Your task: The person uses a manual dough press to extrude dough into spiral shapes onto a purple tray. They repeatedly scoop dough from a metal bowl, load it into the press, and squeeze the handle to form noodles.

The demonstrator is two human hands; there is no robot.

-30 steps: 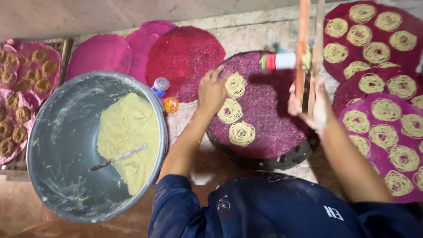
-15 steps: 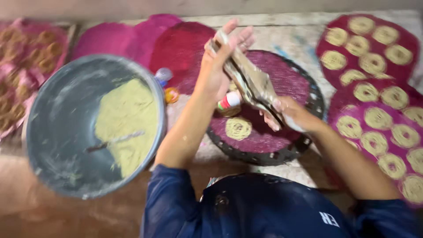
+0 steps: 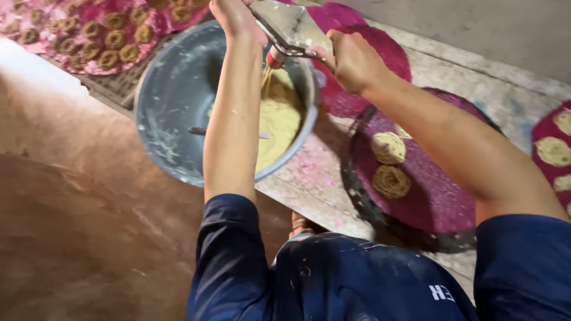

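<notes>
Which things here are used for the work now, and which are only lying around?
In use:
- left hand and right hand holding the metal press
- big bowl of yellow dough

Lying around:
- round pink mat with two noodle coils
- filled mats, top left

Press (image 3: pixel 291 27) above basin (image 3: pixel 160 113); dough (image 3: pixel 279 122) inside; mat (image 3: pixel 440 196) right.

No packages, labels, signs or screens show anywhere in this view. The only marking is a small patch of white printed lettering (image 3: pixel 439 292) on the dark blue cloth of the person's clothing, low in the picture towards the right, just under the right arm; it is partly cut off by a fold.
</notes>
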